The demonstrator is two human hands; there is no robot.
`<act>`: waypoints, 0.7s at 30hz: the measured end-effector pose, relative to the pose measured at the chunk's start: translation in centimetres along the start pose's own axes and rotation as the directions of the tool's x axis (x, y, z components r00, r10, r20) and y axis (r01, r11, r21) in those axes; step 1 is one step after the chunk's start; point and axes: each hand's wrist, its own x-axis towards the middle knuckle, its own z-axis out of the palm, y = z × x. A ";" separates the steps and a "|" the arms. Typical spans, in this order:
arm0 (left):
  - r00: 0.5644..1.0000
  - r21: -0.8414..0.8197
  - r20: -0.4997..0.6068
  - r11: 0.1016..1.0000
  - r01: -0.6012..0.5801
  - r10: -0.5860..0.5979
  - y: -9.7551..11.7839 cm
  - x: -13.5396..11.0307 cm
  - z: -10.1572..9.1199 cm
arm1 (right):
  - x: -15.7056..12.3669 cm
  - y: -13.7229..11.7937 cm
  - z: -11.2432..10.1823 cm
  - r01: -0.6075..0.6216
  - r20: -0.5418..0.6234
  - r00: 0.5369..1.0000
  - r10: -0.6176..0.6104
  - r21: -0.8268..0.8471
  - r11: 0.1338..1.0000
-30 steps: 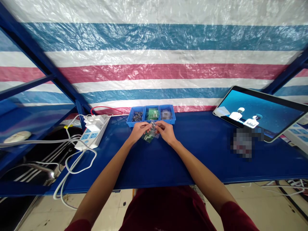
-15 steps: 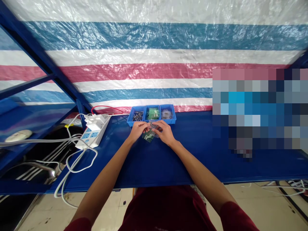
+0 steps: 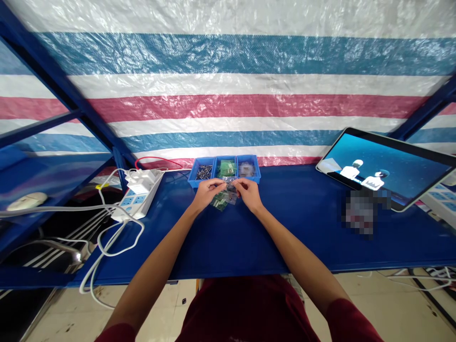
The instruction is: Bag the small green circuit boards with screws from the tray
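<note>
- Pinching a small clear bag: left hand and right hand, thumbs against fingers, one at each side.
- Bag sits just in front of the blue trays, above green packets on the table; contents too small to tell.
- Likely light; film looks soft, glossy, probably slippery, apt to crumple.
- Best hold: opposite edges, fingertips only, no squeezing mid-bag in case contents are fragile.

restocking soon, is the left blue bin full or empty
Not empty, but not brim-full: small metallic pieces lie heaped in the left blue bin, with some bare inner wall showing behind them.
</note>
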 end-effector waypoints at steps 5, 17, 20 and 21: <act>0.999 -0.058 0.038 0.998 0.038 -0.036 0.1 0.0 -0.2 | -0.3 -0.6 -0.4 0.153 0.001 0.988 -0.154 -0.156 0.976; 0.990 -0.185 0.066 0.973 0.138 -0.127 0.7 -0.1 -0.1 | -0.4 0.4 -0.1 0.329 0.158 0.942 -0.296 -0.265 0.907; 0.994 -0.144 0.009 0.984 0.109 -0.109 0.5 0.0 -0.2 | -0.4 0.1 -0.1 0.293 0.099 0.956 -0.276 -0.316 0.902; 0.994 -0.128 -0.033 0.987 0.095 -0.100 0.3 0.0 -0.3 | -0.3 0.0 -0.1 0.267 0.084 0.964 -0.253 -0.312 0.912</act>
